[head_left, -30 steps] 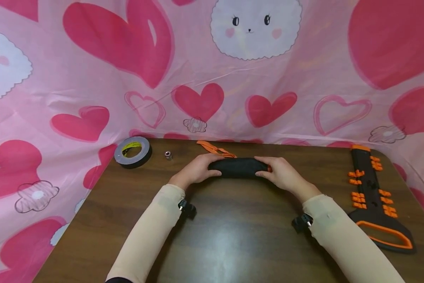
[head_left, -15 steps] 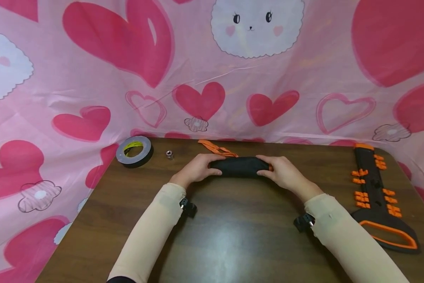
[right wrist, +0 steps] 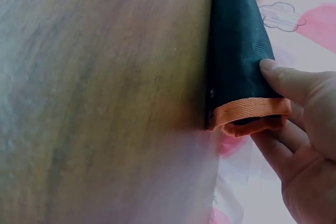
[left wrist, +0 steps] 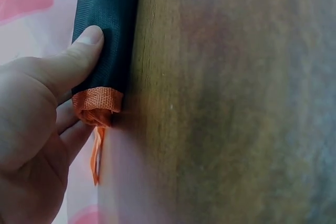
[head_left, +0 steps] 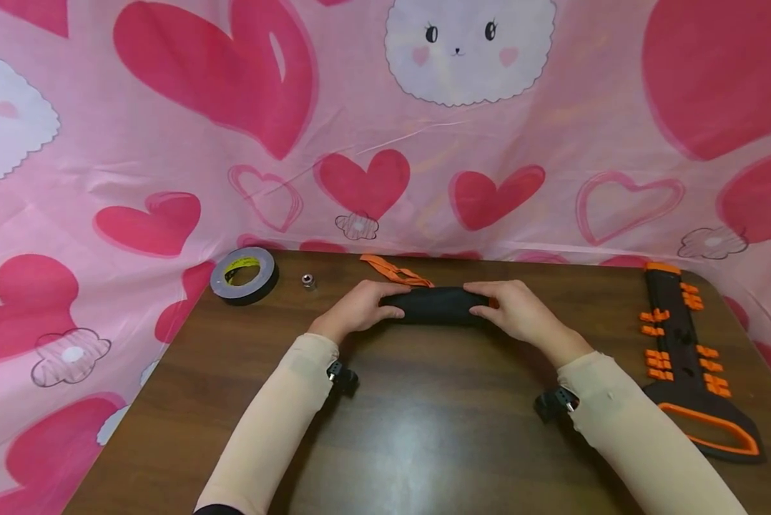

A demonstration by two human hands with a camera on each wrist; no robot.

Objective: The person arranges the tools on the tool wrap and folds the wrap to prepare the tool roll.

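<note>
A rolled-up black fabric pouch (head_left: 438,306) with orange-trimmed ends lies crosswise near the back of the table. My left hand (head_left: 358,307) grips its left end, thumb on the near side and fingers over the far side. At the opposite end my right hand (head_left: 517,312) holds it the same way. In the left wrist view the orange edging (left wrist: 97,99) shows below the thumb. The right wrist view shows orange trim (right wrist: 252,108) around the roll's folded layers. Behind the roll, an orange strap (head_left: 392,270) trails off to the left on the table.
A roll of tape (head_left: 244,277) and a small metal socket (head_left: 308,281) sit at the back left of the wooden table (head_left: 398,415). Along the right lies a black and orange rack (head_left: 681,343) with several clips and a handle. A pink heart-patterned cloth (head_left: 360,107) hangs behind.
Both hands keep their hold on the rolled pouch, which stays in nearly the same place. The view has shifted very slightly.
</note>
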